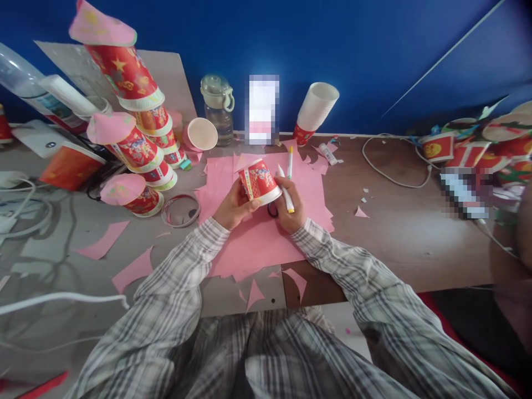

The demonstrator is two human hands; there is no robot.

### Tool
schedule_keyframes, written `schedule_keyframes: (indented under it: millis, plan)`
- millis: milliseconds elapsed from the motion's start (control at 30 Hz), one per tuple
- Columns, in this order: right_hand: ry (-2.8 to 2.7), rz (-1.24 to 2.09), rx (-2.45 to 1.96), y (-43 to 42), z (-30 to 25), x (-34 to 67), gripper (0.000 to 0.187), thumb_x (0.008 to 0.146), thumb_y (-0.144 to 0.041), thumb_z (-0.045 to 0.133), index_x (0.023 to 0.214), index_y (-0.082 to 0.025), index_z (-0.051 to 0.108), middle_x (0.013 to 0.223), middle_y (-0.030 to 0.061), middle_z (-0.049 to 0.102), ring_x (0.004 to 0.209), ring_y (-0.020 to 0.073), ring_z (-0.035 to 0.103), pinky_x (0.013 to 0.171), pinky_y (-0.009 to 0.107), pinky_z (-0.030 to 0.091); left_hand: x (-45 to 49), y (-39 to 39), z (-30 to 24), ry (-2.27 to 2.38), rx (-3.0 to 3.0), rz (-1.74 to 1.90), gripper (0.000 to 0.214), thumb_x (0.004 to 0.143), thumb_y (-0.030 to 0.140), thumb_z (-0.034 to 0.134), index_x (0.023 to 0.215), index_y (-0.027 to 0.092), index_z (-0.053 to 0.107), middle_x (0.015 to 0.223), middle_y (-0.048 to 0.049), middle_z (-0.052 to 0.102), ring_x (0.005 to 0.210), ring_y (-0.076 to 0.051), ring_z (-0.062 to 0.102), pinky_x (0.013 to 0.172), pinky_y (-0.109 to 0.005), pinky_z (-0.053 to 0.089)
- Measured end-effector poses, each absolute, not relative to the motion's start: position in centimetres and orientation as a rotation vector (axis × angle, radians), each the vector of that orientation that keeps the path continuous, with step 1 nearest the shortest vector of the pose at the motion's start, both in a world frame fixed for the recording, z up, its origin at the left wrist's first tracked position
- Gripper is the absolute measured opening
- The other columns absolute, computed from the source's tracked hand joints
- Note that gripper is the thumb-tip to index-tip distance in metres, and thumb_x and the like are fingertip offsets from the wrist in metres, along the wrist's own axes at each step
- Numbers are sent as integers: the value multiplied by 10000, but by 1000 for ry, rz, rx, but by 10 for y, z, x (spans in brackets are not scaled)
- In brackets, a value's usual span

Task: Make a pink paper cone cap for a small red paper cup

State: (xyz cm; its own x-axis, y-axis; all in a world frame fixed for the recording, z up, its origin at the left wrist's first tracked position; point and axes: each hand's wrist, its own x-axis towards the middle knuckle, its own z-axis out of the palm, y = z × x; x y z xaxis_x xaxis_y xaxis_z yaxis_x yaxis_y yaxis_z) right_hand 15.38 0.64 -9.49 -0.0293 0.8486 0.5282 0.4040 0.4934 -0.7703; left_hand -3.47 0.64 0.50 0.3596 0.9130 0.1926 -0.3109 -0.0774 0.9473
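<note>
My left hand (233, 208) is closed round a red patterned paper cup (258, 181), which lies tilted with its white rim toward the right. My right hand (288, 208) grips a white marker with a yellow end (286, 197) beside the cup's rim. Both hands hover over sheets of pink paper (257, 233) spread on the table. Black scissors handles (272, 210) peek out under the hands. A second white pen (290, 162) lies on the pink paper behind the cup.
Stacked red cups capped with pink paper (128, 138) stand at the left. A stack of white cups (316, 108) and a clear bottle (218, 108) stand at the back. A tape roll (180, 210), pink scraps (133, 269) and white cables (386, 166) lie around.
</note>
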Motion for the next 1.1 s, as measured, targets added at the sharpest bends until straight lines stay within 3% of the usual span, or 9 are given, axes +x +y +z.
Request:
schedule_keyframes:
  millis: [333, 667, 1100]
  plan:
    - [-1685, 479, -996, 4, -93, 150, 496, 1111, -495, 615, 1513, -221, 707, 1359, 187, 892, 1219, 340, 892, 1118, 553, 781, -33, 6, 9, 661, 1161, 1122, 789, 501, 411, 773, 1143, 180, 378, 1212, -134, 498, 1096, -273, 492, 983, -494, 353]
    - [-1606, 522, -1051, 8, -97, 147, 524, 1073, -556, 669, 1507, -262, 674, 1329, 179, 881, 1200, 340, 887, 1112, 596, 781, -40, 13, 4, 761, 1205, 1199, 725, 517, 416, 762, 1104, 192, 402, 1112, -106, 558, 1003, -254, 545, 921, -484, 406]
    - [-1612, 600, -996, 14, -104, 153, 577, 1018, -424, 697, 1566, -267, 606, 1290, 144, 867, 1009, 283, 867, 974, 548, 784, -42, 17, -6, 836, 1360, 1237, 682, 593, 357, 724, 1142, 184, 358, 1116, -117, 543, 993, -248, 550, 880, -474, 437]
